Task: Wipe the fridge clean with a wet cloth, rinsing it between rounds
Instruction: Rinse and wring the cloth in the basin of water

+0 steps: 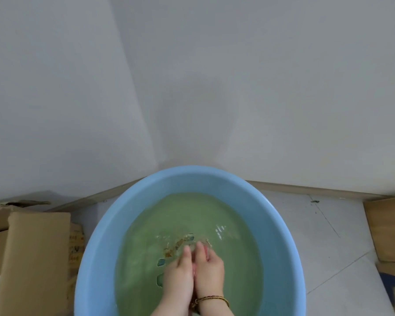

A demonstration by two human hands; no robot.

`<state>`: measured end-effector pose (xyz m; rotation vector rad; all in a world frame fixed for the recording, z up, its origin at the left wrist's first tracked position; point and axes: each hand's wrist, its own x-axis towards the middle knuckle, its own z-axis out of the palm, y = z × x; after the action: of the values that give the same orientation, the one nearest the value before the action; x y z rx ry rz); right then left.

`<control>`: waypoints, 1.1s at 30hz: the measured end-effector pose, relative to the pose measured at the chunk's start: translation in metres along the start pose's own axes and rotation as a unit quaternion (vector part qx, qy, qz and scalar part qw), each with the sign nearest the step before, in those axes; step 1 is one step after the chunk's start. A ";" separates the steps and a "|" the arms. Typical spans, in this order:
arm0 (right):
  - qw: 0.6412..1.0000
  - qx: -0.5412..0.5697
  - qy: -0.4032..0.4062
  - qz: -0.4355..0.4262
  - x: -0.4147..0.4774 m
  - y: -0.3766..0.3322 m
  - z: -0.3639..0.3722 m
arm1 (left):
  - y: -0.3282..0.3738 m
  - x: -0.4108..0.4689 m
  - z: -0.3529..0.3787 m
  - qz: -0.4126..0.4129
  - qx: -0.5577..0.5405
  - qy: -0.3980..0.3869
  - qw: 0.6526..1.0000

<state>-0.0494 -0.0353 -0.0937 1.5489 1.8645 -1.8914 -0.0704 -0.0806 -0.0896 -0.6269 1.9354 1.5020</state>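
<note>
Left grip (180, 273) and right grip (209, 269) touching, in blue basin (96, 247).
Patterned cloth (176, 246) submerged in murky water (146, 224) just ahead of fingertips (187, 248); clamped on it or not: cannot tell.

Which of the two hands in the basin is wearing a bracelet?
The right hand: a braided bracelet circles its wrist; the left hand wears none.

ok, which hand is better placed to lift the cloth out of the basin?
Left, probably. The cloth shows ahead of and left of the left hand, with patches right beside it. The right hand only meets its edge. Whether either hand grips it is hidden underwater.
</note>
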 end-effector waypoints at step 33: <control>0.957 -0.150 -0.045 -0.243 -0.032 0.029 0.004 | 0.005 -0.005 -0.027 -0.087 -0.114 -0.069 0.987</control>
<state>-0.0170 -0.0640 -0.0943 0.9575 2.5151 -1.6747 -0.0749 -0.1053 -0.0775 -0.7492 1.5763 1.6211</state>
